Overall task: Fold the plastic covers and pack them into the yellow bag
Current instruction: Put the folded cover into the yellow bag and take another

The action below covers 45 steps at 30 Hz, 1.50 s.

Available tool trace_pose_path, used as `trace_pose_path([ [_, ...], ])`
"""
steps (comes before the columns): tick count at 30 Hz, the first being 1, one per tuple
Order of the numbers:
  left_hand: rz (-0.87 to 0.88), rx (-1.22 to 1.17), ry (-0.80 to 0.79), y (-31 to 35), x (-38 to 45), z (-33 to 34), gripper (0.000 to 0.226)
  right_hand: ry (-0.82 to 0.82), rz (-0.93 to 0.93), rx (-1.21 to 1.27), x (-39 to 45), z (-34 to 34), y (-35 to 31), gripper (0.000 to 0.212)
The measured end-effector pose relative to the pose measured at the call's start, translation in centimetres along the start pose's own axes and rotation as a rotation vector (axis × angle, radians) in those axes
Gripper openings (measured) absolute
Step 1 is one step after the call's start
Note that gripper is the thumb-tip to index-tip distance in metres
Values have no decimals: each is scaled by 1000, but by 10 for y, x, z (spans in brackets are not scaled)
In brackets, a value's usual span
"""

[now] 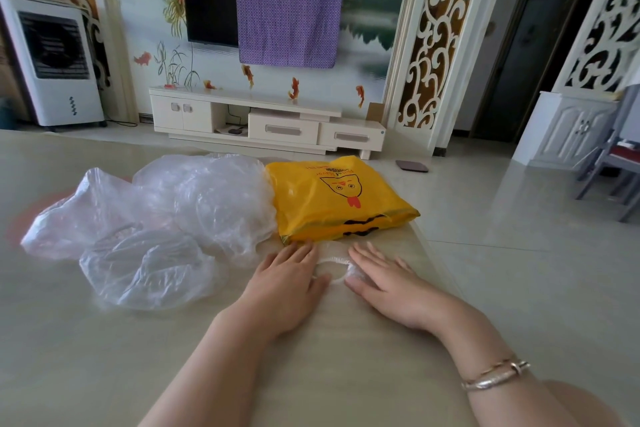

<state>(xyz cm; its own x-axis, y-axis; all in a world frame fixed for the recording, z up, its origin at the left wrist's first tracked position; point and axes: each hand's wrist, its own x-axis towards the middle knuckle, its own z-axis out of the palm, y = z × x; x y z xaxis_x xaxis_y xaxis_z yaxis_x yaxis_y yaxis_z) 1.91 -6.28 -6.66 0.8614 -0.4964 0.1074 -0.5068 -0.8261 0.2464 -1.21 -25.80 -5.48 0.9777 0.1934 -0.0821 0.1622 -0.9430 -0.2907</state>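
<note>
A yellow bag (332, 198) with a cartoon face lies flat on the beige table, just beyond my hands. A clear plastic cover (333, 270) with a white elastic rim lies flat on the table under both palms. My left hand (287, 284) presses flat on its left side, fingers spread. On the cover's right side my right hand (384, 284) lies flat as well. A heap of several crumpled clear plastic covers (166, 215) sits to the left, touching the bag's left edge.
The table's right edge (446, 274) runs close beside my right hand, with tiled floor beyond it. A white TV cabinet (266, 121) stands across the room, an air cooler (52, 59) at far left, a chair (616, 166) at right.
</note>
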Motion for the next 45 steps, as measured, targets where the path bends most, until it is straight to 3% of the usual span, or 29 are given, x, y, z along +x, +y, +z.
trace_pose_path([
  [2, 19, -91, 77, 0, 1, -1, 54, 111, -44, 206, -4, -4, -3, 76],
  [4, 35, -230, 188, 1, 3, -3, 43, 187, -79, 344, -10, -10, -7, 71],
  [8, 29, -421, 355, -3, 7, -7, 15, 147, -84, 333, -13, -14, -11, 56],
  [13, -63, -490, 325, -10, 10, -6, 15, 14, -97, 319, -13, -13, -8, 39],
  [16, -80, -524, 322, -11, 10, -7, 11, 160, -128, 335, -10, -9, -7, 13],
  [22, -49, -592, 177, 0, 2, -14, 62, 408, -22, 481, -6, -12, -3, 12],
  [25, -34, -525, 208, -5, 4, -12, 37, 451, 10, 530, -4, -12, 3, 15],
  [28, -69, -550, 346, -8, 7, -14, 4, 471, 37, 579, -1, -11, 6, 17],
  [29, -94, -570, 372, -9, 7, -14, 6, 473, 57, 588, 1, -10, 7, 18],
  [34, -152, -596, 384, -10, 9, -10, 16, 459, 186, 500, 9, -3, 5, 24],
  [38, -236, -604, 412, -5, 7, -10, 12, 486, 256, 331, 14, 2, 2, 26],
  [45, -342, -209, 425, 4, 1, -10, 11, 454, 264, -93, 16, 0, -5, 24],
])
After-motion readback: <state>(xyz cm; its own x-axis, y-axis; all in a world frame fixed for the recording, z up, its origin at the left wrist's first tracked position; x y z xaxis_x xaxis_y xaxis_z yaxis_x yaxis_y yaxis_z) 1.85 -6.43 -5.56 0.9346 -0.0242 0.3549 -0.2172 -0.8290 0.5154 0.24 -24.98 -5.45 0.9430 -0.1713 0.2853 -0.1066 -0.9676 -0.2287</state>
